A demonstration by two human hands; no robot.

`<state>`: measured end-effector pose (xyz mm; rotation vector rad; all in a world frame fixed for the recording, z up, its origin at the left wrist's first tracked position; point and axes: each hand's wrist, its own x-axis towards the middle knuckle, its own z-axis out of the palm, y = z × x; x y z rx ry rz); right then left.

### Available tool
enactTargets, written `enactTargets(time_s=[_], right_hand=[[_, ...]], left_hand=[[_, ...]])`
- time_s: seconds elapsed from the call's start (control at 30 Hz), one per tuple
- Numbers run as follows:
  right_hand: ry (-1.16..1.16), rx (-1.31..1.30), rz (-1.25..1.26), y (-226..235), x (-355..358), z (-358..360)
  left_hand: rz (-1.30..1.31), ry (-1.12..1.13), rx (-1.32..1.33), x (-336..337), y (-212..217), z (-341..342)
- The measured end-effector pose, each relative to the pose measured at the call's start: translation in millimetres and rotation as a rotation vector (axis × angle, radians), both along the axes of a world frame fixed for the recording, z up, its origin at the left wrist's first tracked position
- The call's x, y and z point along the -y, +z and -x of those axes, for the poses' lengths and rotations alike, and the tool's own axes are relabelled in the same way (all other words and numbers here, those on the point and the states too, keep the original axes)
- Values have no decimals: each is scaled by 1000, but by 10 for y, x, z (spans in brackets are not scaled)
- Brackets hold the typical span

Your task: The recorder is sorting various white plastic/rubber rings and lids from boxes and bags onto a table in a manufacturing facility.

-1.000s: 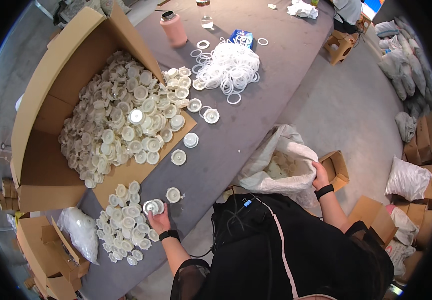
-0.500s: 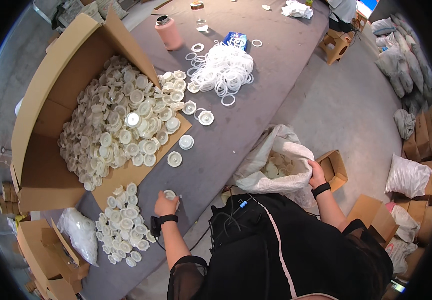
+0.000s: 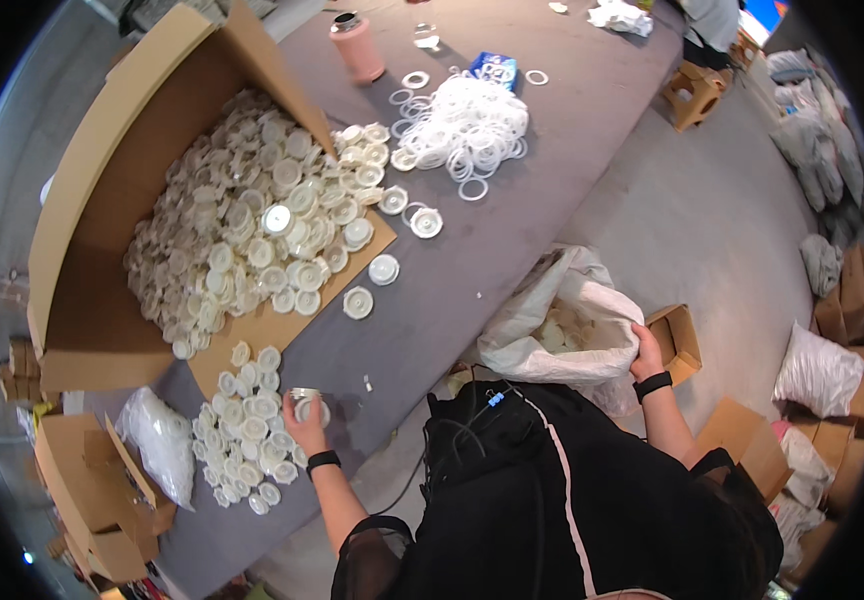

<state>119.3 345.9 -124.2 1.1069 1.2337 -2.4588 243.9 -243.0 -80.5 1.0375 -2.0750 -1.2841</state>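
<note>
Seen from the head camera, the left hand (image 3: 304, 425) grips a white round cap (image 3: 304, 404) at the edge of a small sorted pile (image 3: 247, 440) on the grey table (image 3: 512, 240), while the right hand (image 3: 645, 352) clutches the rim of a white sack (image 3: 562, 320). The open cardboard box (image 3: 102, 200) looks far from emptied, so most caps seem left to handle.

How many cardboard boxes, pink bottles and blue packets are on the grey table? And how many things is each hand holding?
Cardboard box: 1
Pink bottle: 1
Blue packet: 1
Lid in left hand: 1
White sack in right hand: 1
Total: 5
</note>
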Motion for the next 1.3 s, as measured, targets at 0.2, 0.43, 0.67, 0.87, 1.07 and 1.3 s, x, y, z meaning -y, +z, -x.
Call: enactTargets(time_s=[0.2,0.43,0.67,0.87,1.07,1.3], right_hand=[[26,15,23,-91,-43,76],[65,34,22,-90,72,175],[64,43,-42,-108,87,250],[69,55,-18,-81,72,229],[93,49,39,-116,105,247],[88,42,-1,-61,133,266]], left_hand=[[-26,69,771,720,273,-749],[-659,-22,-219,233,372,-904],[-734,-134,-191,126,437,-784],[-619,134,36,511,416,-1058],[-219,110,785,764,-147,-1257],[-348,-105,354,122,71,-662]])
